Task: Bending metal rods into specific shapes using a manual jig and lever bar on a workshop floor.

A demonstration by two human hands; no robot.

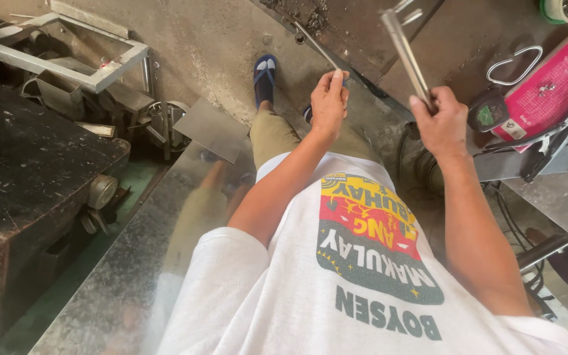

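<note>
Overhead, left hand [329,98] gripping thin rod [315,45], right hand [440,121] gripping metal bar [403,49]

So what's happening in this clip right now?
A person in a white printed shirt looks down at their own hands in a metal workshop. The left hand grips a thin metal rod that points away toward the floor. The right hand holds a flat metal bar raised upright. A shiny metal sheet lies at the left, a pink box at the right.
</note>
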